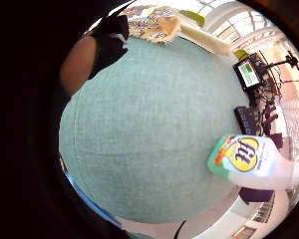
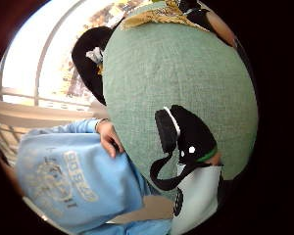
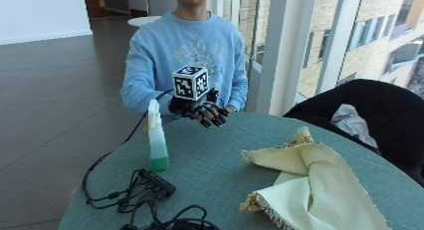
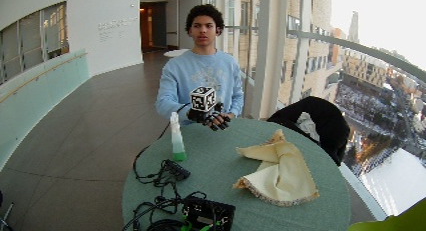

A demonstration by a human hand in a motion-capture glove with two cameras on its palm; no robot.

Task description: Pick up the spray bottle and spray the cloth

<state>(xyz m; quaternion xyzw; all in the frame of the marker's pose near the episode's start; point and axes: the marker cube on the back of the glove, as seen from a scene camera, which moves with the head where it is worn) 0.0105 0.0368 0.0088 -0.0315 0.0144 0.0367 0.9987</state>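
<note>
Matt woven tbl cover [image 3: 218,165], fringed soft cloth [image 3: 318,185] (cream), translucent plastic spray bottle [image 3: 157,138].

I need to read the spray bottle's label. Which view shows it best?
The little finger side palm view: the spray bottle lies close, its printed label facing the camera. The outside view shows the whole bottle standing on the table, label unreadable; the wide view likewise. The thumb side view shows only a pale part.

A round table w/ green woven cloth top [image 3: 205,155] is carrying a small black box w/ a tangle of black cables [image 3: 149,185] near its edge (cables are trailing off the side). A black jacket [image 3: 371,110] is lying over a chair beside the table. A black electronic device [image 4: 208,213] is sitting at the table's near edge.
</note>
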